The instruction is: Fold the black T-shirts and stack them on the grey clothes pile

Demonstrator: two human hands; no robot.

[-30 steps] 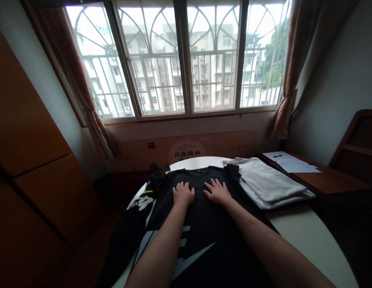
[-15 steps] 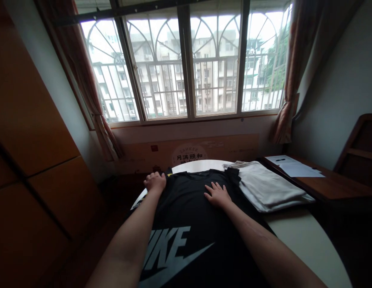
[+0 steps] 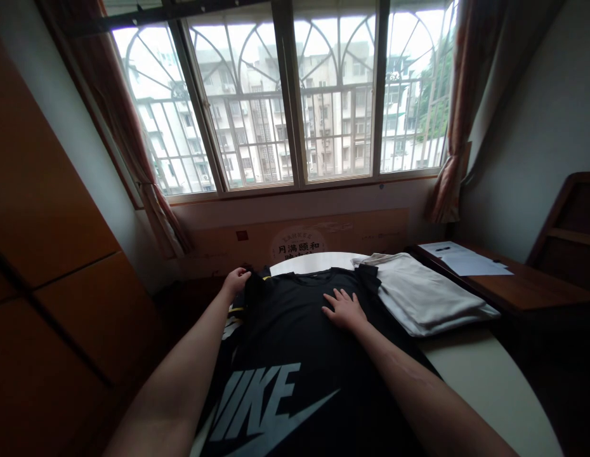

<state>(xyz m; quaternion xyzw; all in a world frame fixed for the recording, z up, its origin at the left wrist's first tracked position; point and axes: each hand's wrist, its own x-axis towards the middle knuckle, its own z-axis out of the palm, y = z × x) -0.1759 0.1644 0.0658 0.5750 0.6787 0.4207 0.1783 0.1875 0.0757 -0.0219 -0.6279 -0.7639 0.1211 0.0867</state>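
A black T-shirt [image 3: 295,330] with grey NIKE lettering and a swoosh lies spread over a white round table [image 3: 495,381], its neck at the far side. My left hand [image 3: 236,281] pinches the edge of the shirt's left sleeve and holds it out to the side. Fingers spread, my right hand [image 3: 345,309] lies flat on the shirt's upper chest. Under my left forearm shows part of another dark garment [image 3: 234,320] with yellow and white marks.
Folded pale grey cloth [image 3: 426,295] lies on the table to the right of the shirt. Beyond it, a brown wooden desk [image 3: 528,295] bears white papers [image 3: 471,259]. A wooden cabinet [image 3: 52,254] stands at left, and a printed cardboard box [image 3: 361,231] stands under the barred window.
My left hand has moved left from the shirt's shoulder and now grips the sleeve edge, drawing it outward. My right hand stays in place. The view has tilted slightly.
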